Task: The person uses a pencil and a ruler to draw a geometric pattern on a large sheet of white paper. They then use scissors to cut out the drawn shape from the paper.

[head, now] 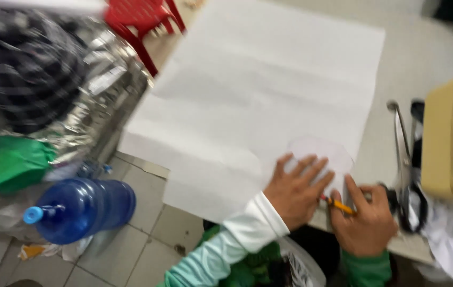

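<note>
The left hand (294, 190) is lying flat with its fingers (311, 169) spread wide, gripping nothing, pressing a small rounded pattern (328, 150) down onto the paper (269, 90). Just beside it, the right hand (366, 219) is pinching a yellow pencil (339, 206), its tip sitting at the pattern's lower edge, close against the left thumb. The pattern is lying near the paper's right corner, close to the person. The paper is covering much of the pale table (423, 48) and hanging over its left edge. To the right, scissors (404, 170) are resting beside a tan block (443, 139). Down on the tiled floor (147, 234) a blue water jug (80, 208) is lying on its side, with a green bag (15, 161) and a red chair (141, 18) farther off.
</note>
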